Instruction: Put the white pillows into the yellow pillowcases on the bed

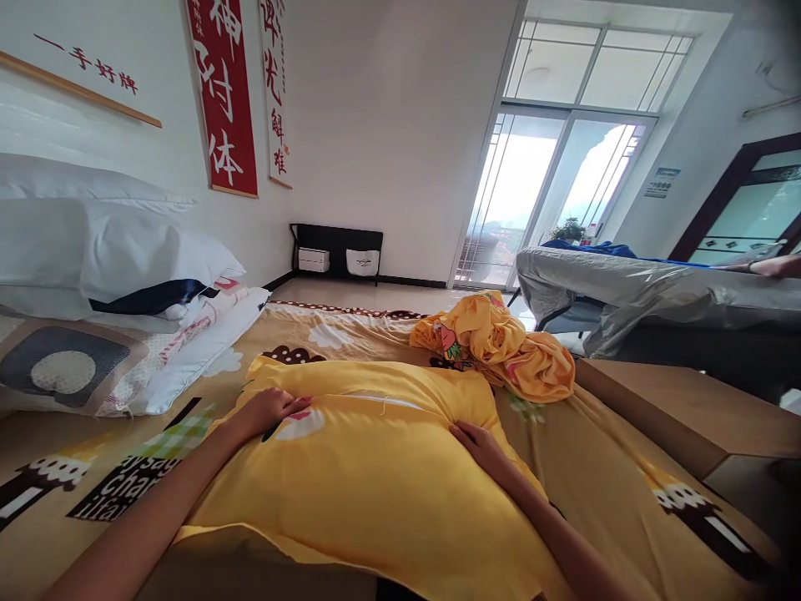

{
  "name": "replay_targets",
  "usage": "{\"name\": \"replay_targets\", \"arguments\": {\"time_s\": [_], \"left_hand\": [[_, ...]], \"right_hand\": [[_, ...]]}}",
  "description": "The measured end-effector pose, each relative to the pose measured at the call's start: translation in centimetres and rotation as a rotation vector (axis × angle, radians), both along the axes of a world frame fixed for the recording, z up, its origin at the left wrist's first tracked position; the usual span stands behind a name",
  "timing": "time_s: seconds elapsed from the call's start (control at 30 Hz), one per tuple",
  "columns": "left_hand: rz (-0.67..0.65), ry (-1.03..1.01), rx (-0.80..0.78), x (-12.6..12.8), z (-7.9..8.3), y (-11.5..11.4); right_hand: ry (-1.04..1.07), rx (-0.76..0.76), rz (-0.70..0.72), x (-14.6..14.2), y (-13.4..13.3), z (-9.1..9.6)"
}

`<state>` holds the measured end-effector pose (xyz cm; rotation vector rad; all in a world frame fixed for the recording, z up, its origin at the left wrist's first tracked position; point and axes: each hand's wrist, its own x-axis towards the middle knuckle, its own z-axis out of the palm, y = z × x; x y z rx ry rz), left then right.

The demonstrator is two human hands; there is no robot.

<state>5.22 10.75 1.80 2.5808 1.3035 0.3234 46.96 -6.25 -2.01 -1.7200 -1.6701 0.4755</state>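
A plump pillow in a yellow pillowcase [375, 467] lies in front of me on the bed. Across its upper part runs a slit-like opening [388, 401], where a strip of white and a loose thread show. At the left end of this opening, my left hand [272, 411] is closed on the pillowcase cloth, beside a printed white and pink patch. My right hand [481, 446] pinches the cloth near the opening's right end. Some fingertips are hidden in the folds. Beyond the pillow, to the right, sits a crumpled heap of yellow-orange printed cloth [494, 342].
White pillows [113, 242] are stacked at the left on a patterned one [68, 363]. A tan printed sheet [601, 476] covers the bed. At the right stand a cardboard box [663, 409] and a plastic-covered table [632, 280], with part of another person's hand [779, 265] at its edge.
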Motion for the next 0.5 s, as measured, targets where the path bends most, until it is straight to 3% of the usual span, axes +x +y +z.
{"name": "replay_targets", "arguments": {"time_s": [0.5], "left_hand": [[0.021,-0.013,-0.016,0.14,0.29,-0.37]], "right_hand": [[0.021,0.017,-0.013,-0.13,-0.16,-0.03]]}}
